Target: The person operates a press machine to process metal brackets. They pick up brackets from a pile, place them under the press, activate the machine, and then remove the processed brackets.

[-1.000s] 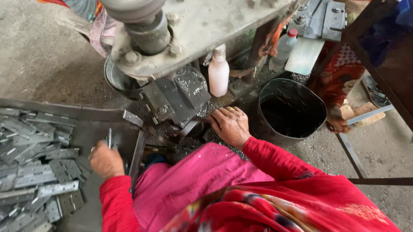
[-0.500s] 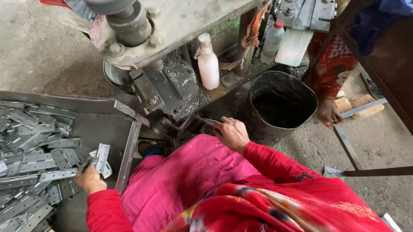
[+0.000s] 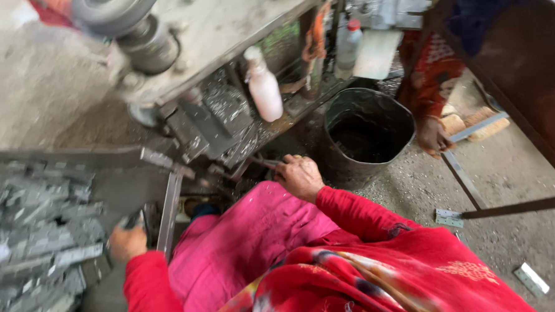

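Down at the press, two hands are working apart: the left hand (image 3: 127, 242) is closing on one grey metal strip (image 3: 132, 221) at the edge of the tray (image 3: 128, 157) of blurred strips, the right hand (image 3: 299, 176) is pinching something thin at the press die (image 3: 217, 124). Beyond are sitting one black bucket (image 3: 367, 133), one pink bottle (image 3: 264, 86), one clear bottle (image 3: 347, 44).

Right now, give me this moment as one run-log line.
left hand: at tray of flat grey metal strips, grip unclear | right hand: holding thin metal tool at grey press machine
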